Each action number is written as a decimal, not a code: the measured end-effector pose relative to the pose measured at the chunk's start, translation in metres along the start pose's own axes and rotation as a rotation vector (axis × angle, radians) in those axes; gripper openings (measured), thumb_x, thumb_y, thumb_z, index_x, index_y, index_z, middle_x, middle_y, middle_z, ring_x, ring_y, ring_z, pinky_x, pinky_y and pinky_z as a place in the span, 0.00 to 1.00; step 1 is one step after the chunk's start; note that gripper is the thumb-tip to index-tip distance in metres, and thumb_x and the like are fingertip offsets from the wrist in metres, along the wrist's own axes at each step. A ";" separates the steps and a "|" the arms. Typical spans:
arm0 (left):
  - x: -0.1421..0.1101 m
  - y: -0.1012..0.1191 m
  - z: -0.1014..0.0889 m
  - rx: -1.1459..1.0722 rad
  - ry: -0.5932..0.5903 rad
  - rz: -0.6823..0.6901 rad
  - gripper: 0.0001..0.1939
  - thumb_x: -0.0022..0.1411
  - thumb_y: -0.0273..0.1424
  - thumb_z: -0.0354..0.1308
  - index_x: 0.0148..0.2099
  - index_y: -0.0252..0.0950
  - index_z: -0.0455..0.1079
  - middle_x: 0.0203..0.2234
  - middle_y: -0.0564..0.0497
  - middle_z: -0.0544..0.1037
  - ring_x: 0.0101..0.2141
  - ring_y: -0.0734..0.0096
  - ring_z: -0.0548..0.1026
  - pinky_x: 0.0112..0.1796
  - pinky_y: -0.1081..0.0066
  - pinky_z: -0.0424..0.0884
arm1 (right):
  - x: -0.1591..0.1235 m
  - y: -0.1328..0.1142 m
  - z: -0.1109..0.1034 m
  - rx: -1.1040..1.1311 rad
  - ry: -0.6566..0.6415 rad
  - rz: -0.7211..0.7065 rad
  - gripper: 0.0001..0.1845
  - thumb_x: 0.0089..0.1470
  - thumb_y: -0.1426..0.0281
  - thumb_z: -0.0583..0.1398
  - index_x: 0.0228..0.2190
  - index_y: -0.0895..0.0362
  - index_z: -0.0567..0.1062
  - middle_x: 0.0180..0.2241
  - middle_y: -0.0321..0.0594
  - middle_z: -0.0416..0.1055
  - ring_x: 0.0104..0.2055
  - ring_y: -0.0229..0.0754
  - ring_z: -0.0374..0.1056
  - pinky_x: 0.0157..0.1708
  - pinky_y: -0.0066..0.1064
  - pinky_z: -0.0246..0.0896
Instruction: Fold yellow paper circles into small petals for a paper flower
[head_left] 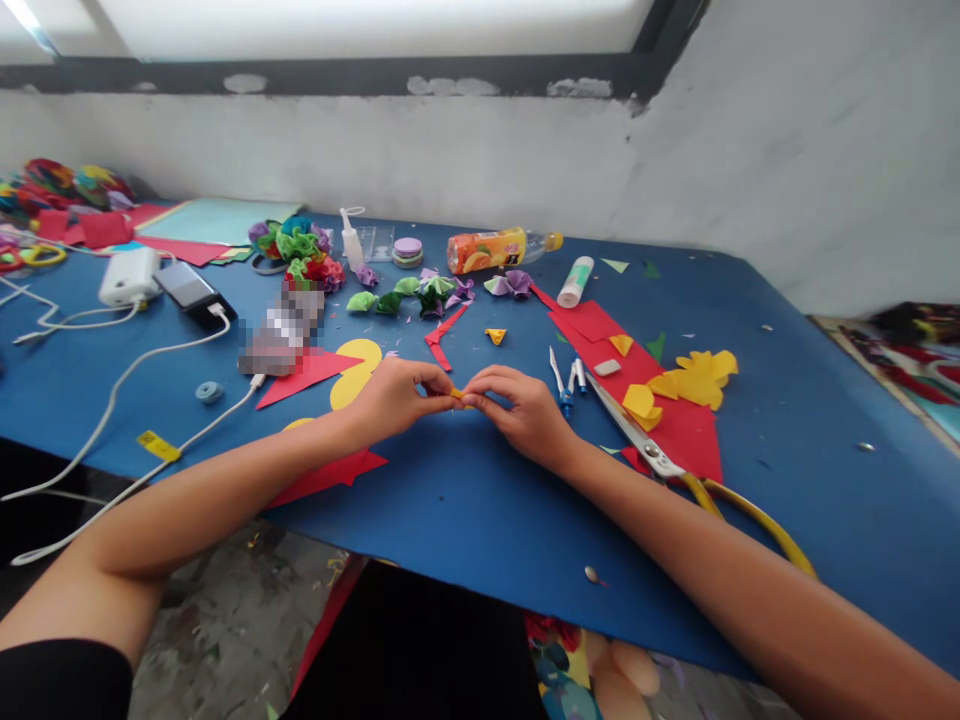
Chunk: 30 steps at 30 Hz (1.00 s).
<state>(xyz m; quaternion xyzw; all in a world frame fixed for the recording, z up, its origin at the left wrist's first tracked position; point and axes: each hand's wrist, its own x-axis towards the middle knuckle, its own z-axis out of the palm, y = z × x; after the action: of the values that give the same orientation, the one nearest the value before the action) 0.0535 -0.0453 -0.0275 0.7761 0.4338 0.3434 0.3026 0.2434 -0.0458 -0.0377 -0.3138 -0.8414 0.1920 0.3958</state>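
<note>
Over the blue table [442,525], left hand [397,398] and right hand [523,410] pinch yellow paper [458,395], the bottle label [491,249] too blurred.

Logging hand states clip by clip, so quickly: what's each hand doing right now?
Left hand: closed, pinching a small yellow piece, apparently paper.
Right hand: closed, pinching the same small yellow piece.

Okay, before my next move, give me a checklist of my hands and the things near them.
1. Left hand pinching the yellow piece: ok.
2. Right hand fingertips at the same piece: ok.
3. Scissors apart from the right hand: ok, they lie beyond its wrist.
4. Yellow discs fully in sight: not ok, the left arm partly hides them.
5. White cable clear of that arm: cannot tell, they run close together.
6. Bottle capped: ok, lying on its side.
</note>
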 end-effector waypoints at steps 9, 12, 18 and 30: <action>-0.001 -0.002 0.003 -0.016 -0.044 -0.011 0.12 0.51 0.35 0.63 0.23 0.33 0.69 0.17 0.57 0.73 0.21 0.82 0.67 0.24 0.81 0.64 | -0.001 -0.002 0.001 0.016 -0.053 0.008 0.06 0.55 0.73 0.58 0.27 0.57 0.74 0.28 0.38 0.73 0.32 0.38 0.68 0.36 0.31 0.63; -0.002 -0.002 0.006 -0.041 -0.029 -0.030 0.11 0.51 0.35 0.62 0.25 0.33 0.67 0.18 0.57 0.73 0.21 0.81 0.68 0.24 0.80 0.64 | -0.001 -0.002 0.001 0.024 -0.048 0.024 0.07 0.55 0.73 0.58 0.27 0.57 0.74 0.28 0.38 0.73 0.32 0.38 0.68 0.35 0.31 0.63; -0.001 -0.003 0.007 0.020 0.010 0.031 0.10 0.52 0.34 0.62 0.28 0.34 0.67 0.20 0.56 0.74 0.22 0.81 0.69 0.26 0.79 0.66 | 0.001 -0.003 0.000 0.056 -0.025 0.103 0.08 0.55 0.72 0.58 0.26 0.57 0.74 0.28 0.38 0.73 0.31 0.38 0.68 0.35 0.31 0.62; -0.001 0.000 0.002 0.006 -0.013 0.074 0.04 0.55 0.26 0.55 0.31 0.35 0.72 0.26 0.54 0.78 0.27 0.79 0.75 0.28 0.81 0.71 | 0.002 0.002 -0.002 0.034 0.026 0.117 0.07 0.55 0.69 0.58 0.26 0.56 0.73 0.28 0.38 0.72 0.32 0.39 0.68 0.36 0.32 0.62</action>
<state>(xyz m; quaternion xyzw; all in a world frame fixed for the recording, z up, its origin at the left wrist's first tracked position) 0.0540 -0.0466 -0.0292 0.7947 0.4040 0.3481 0.2900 0.2445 -0.0422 -0.0368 -0.3581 -0.8131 0.2248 0.4001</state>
